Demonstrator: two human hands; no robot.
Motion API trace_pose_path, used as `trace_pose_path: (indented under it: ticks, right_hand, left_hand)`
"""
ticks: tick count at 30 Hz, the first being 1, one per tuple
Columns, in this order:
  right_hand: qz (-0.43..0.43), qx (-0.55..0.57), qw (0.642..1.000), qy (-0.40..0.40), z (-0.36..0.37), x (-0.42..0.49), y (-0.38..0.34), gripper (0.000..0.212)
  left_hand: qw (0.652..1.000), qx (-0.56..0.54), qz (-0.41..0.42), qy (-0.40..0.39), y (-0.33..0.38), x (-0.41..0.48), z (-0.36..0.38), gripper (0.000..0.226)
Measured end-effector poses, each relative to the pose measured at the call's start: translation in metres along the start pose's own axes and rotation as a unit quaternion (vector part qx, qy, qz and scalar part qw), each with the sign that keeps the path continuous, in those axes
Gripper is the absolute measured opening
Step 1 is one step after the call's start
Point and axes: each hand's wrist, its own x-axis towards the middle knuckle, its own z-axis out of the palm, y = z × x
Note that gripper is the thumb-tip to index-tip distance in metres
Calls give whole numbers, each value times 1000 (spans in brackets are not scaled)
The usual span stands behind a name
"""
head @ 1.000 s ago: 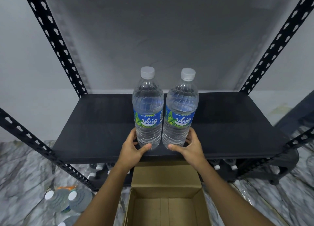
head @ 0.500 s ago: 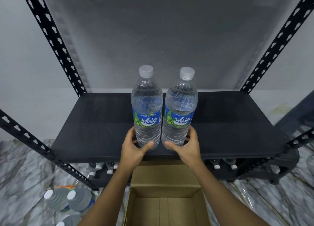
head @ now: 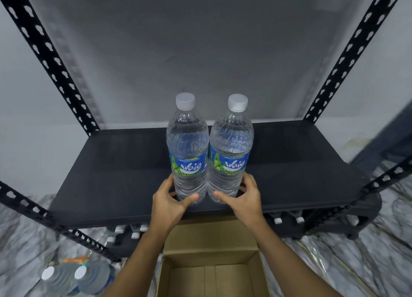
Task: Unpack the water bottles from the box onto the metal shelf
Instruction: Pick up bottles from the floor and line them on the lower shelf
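Grips the left bottle [head: 188, 154] low with the left hand [head: 169, 199], the right bottle [head: 230, 156] with the right hand [head: 244, 198], both upright, touching, at the shelf [head: 111, 174] front.

Pale grey wall [head: 33, 140], marbled floor [head: 367, 263], orange scrap [head: 74, 260] lower left

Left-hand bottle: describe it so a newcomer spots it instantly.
On the black metal shelf, near its front edge, the left-hand bottle stands upright, gripped low by the left hand. Its identical twin beside it is in the right hand.
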Motion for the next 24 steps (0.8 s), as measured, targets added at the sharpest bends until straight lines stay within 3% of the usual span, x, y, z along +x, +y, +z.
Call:
trace_pose_path:
  ticks: [9, 15, 24]
  right_hand:
    - [-11, -15, 999, 49, -75, 14, 17, 71]
    - [29, 16, 996, 83, -139, 38, 33, 88]
    - [20, -13, 996, 84, -201, 119, 53, 70]
  left_hand:
    - [998, 33, 42, -16, 26, -4, 82, 70]
    - [997, 32, 56, -38, 42, 9, 156, 70]
    - [992, 68, 77, -69, 62, 70, 243, 67]
